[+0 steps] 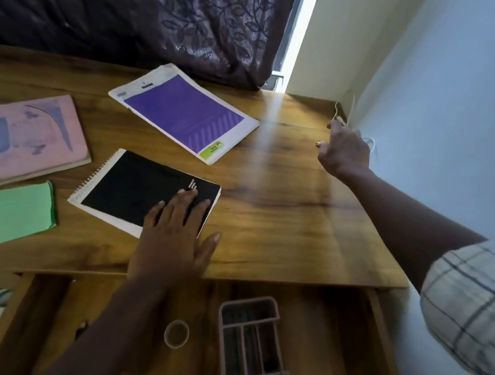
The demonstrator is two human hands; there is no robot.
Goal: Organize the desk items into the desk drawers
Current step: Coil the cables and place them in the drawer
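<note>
My left hand [174,231] lies flat, fingers spread, on the near corner of a black spiral notebook [136,185] on the wooden desk [287,201]. My right hand [343,149] reaches to the desk's far right corner by the wall, fingers pinched around a small pale object at a thin cable [337,110]; what it is cannot be made out. A purple-and-white booklet [183,111] lies further back. At the left sit a pink book [18,138] and a green cloth [16,213]. Below the desk edge a drawer [333,346] stands pulled out.
Inside the drawer are a pink divided organizer tray [251,348] and a roll of tape [176,333]. A dark patterned curtain [192,25] hangs behind the desk. A pale wall [442,75] bounds the right side.
</note>
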